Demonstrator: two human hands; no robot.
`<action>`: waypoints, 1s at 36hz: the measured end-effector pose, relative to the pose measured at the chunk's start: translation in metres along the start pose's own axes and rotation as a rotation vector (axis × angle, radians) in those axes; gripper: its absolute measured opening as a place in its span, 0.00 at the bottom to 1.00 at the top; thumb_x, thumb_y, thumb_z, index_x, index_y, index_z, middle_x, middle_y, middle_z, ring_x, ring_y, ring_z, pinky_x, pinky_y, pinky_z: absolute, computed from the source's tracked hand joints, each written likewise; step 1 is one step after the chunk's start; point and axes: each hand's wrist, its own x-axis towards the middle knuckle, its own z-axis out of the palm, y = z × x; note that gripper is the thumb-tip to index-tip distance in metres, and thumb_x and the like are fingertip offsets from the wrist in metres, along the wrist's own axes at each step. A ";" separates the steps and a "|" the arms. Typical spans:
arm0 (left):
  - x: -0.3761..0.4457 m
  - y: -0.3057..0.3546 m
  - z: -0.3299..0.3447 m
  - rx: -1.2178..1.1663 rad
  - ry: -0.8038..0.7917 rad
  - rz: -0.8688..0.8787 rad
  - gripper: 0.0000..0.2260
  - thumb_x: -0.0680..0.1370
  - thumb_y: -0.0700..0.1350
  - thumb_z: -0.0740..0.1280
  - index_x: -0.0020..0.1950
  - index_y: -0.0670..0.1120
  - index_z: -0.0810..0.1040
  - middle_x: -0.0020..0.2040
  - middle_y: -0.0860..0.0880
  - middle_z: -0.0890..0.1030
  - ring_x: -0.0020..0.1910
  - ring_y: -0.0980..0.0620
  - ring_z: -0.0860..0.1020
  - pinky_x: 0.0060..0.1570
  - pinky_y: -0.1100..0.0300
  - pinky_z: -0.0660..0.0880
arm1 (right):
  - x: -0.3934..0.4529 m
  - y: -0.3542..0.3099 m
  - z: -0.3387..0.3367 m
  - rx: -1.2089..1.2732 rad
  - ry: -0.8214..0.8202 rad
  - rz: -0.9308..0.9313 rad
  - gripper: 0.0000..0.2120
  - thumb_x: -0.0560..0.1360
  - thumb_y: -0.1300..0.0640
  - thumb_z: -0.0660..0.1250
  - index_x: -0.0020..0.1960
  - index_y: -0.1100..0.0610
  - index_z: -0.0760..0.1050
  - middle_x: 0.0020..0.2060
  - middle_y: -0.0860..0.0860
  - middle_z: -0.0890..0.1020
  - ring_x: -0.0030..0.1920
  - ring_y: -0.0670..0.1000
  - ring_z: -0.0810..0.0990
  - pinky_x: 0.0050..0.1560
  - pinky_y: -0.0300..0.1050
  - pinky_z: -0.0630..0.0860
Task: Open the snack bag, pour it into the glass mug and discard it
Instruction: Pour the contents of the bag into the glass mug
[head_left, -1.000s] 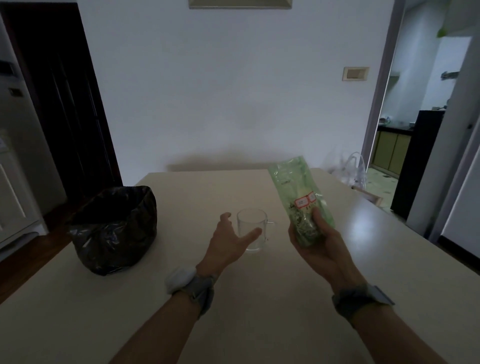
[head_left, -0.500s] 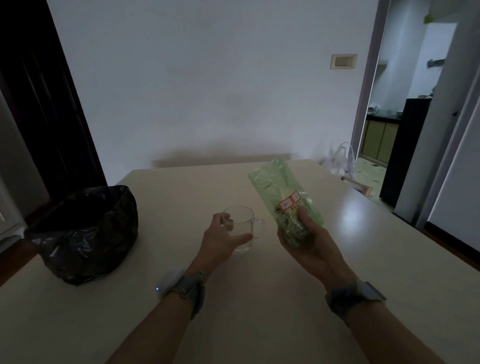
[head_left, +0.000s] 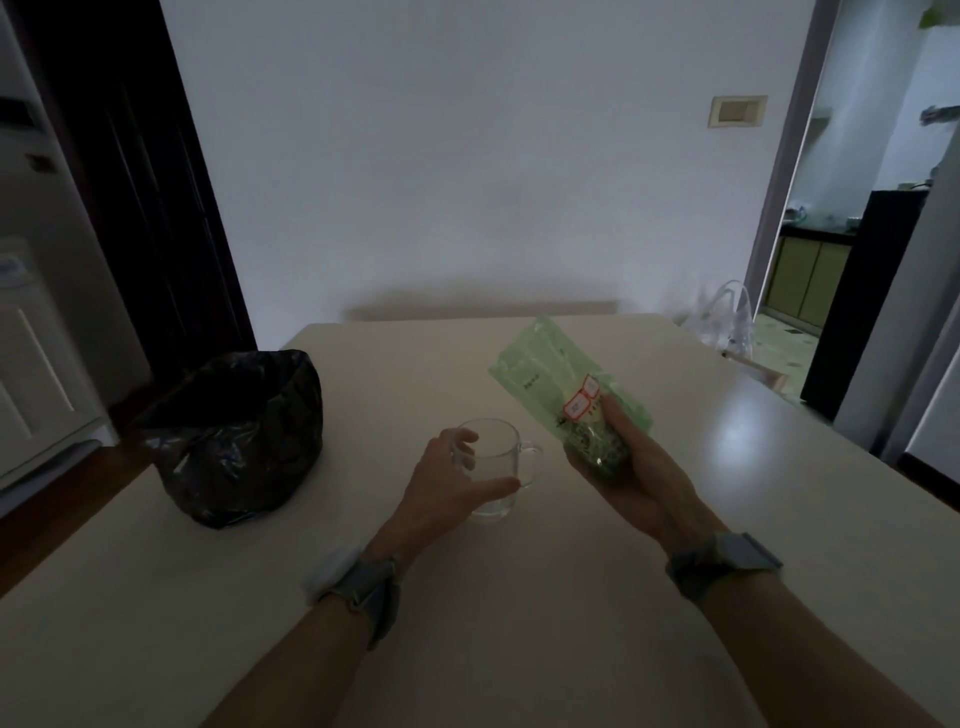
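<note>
A clear glass mug (head_left: 500, 457) stands upright on the beige table (head_left: 519, 597), its handle pointing right. My left hand (head_left: 447, 488) wraps around the mug's left side, thumb across the front and fingers behind the rim. A green snack bag (head_left: 561, 384) with a red-and-white label is held up over the table just right of the mug, tilted with its top toward the upper left. My right hand (head_left: 634, 473) grips the bag's lower end, thumb on its front. The bag's top looks sealed.
A black plastic trash bag (head_left: 234, 436) sits open on the table's left side. A clear plastic bag (head_left: 724, 317) lies past the far right corner. A dark doorway is at the left and a kitchen opening at the right.
My left hand has closed in from beside the mug to wrap around it. The snack bag stays in my right hand and has tilted a little more to the left.
</note>
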 end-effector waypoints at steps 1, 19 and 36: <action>-0.003 -0.001 -0.002 0.007 -0.010 0.001 0.30 0.62 0.54 0.81 0.60 0.52 0.73 0.54 0.48 0.77 0.51 0.53 0.79 0.45 0.64 0.73 | -0.002 0.002 0.002 -0.015 -0.001 0.000 0.21 0.75 0.54 0.70 0.68 0.56 0.76 0.61 0.58 0.83 0.58 0.57 0.84 0.45 0.50 0.83; -0.027 0.001 -0.018 -0.083 -0.115 -0.049 0.29 0.65 0.54 0.79 0.62 0.54 0.70 0.58 0.51 0.79 0.54 0.54 0.81 0.56 0.52 0.77 | -0.015 -0.013 0.016 -0.298 -0.047 -0.038 0.26 0.70 0.55 0.73 0.67 0.58 0.76 0.60 0.58 0.83 0.54 0.58 0.85 0.43 0.52 0.84; -0.028 -0.004 -0.016 -0.130 -0.097 -0.039 0.28 0.67 0.53 0.79 0.62 0.56 0.70 0.59 0.52 0.80 0.53 0.58 0.81 0.55 0.56 0.77 | -0.018 -0.034 0.019 -0.527 0.002 -0.129 0.24 0.67 0.58 0.76 0.62 0.62 0.77 0.53 0.59 0.86 0.50 0.61 0.87 0.42 0.56 0.85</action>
